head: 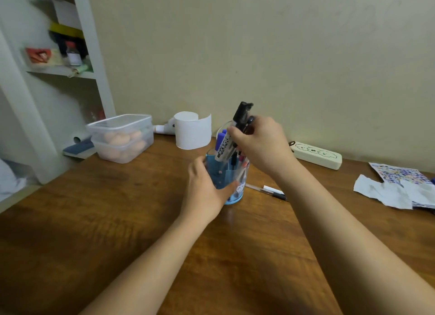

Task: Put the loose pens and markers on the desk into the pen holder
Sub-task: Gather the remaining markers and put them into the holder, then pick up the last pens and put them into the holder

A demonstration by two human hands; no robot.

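At frame centre, the left hand wrapped the translucent blue plastic pen holder on the brown wooden desk. The right hand pinched a bundle of black pens above its rim (tips inside). One black-and-clear pen lay just right of the holder.
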